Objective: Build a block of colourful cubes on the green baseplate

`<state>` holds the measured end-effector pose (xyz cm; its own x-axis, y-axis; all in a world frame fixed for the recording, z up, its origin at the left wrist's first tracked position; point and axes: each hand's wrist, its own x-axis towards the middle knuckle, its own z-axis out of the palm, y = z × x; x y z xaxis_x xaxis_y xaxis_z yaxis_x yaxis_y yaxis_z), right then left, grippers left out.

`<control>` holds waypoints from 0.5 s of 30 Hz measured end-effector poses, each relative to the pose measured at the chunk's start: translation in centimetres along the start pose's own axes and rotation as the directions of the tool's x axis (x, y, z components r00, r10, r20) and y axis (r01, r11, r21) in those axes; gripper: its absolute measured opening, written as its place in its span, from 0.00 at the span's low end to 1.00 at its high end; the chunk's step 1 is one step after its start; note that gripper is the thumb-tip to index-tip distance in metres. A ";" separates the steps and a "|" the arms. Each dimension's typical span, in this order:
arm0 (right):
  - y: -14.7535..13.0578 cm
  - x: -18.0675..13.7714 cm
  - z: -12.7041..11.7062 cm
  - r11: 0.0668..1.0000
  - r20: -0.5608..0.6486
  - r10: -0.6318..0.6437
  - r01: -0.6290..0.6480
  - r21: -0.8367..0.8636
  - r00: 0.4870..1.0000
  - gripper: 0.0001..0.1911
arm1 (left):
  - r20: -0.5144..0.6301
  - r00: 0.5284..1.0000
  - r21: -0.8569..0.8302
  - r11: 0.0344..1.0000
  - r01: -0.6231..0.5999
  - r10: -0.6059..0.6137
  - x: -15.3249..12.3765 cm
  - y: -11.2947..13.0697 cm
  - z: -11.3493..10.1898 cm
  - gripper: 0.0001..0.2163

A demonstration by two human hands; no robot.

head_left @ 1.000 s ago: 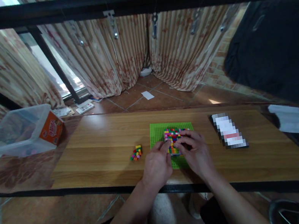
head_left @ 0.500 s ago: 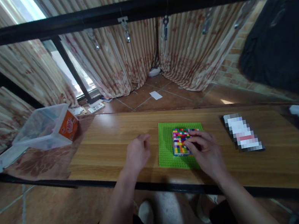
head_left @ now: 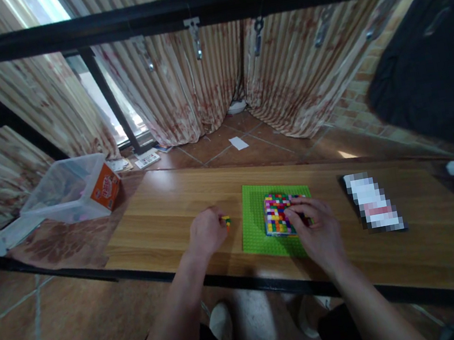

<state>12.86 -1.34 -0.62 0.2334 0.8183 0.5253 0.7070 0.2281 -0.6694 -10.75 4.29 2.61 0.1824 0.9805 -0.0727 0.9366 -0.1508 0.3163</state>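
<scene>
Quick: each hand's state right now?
Left hand: curled over loose bricks; grip cannot be told.
Right hand: open, fingers resting on brick block.

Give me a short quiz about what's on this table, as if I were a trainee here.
1. True or false: the right hand touches the multicoloured brick block.
2. What colour is the baseplate under that block? A red, B green, C blue.
3. Fill in: the left hand is at the small loose bricks, which lie on the ____ table.
Key: 1 true; 2 B; 3 wooden.
</scene>
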 end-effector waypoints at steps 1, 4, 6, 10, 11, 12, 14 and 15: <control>0.0 0.0 0.0 1.000 -0.005 -0.003 0.003 0.003 1.000 0.13 | -0.009 1.000 0.005 1.000 0.017 -0.017 0.0 0.2 0.0 0.12; 0.1 0.0 0.1 1.000 -0.012 -0.015 0.015 0.011 1.000 0.12 | -0.034 0.999 -0.005 0.999 0.038 -0.038 -0.1 0.6 0.2 0.11; 0.1 0.0 0.0 1.000 -0.007 -0.020 0.020 0.006 1.000 0.12 | -0.046 0.999 -0.022 0.999 0.028 -0.029 -0.1 0.7 0.3 0.11; 0.0 0.1 0.0 1.000 0.004 -0.022 0.022 0.003 1.000 0.11 | -0.059 0.998 -0.045 0.999 0.023 -0.026 -0.1 0.7 0.6 0.10; 0.0 0.1 -0.1 1.000 0.005 -0.020 0.020 0.004 1.000 0.11 | -0.062 0.998 -0.049 0.999 0.022 -0.025 0.0 0.7 0.6 0.09; -0.1 0.1 -0.1 1.000 0.008 -0.016 0.016 0.004 1.000 0.11 | -0.066 0.998 -0.052 0.998 0.020 -0.024 0.0 0.7 0.7 0.09; -0.2 0.1 -0.1 1.000 0.007 -0.008 0.008 0.001 1.000 0.12 | -0.074 0.997 -0.054 0.998 0.014 -0.018 0.2 0.5 0.8 0.08; -0.3 0.1 -0.1 1.000 0.003 -0.006 0.006 -0.002 1.000 0.12 | -0.081 0.997 -0.057 0.998 0.009 -0.014 0.2 0.5 0.8 0.08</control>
<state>12.74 -1.37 -0.33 0.2270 0.8184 0.5279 0.7096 0.2322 -0.6652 -10.02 4.33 1.95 0.1447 0.9895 0.0004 0.9196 -0.1346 0.3690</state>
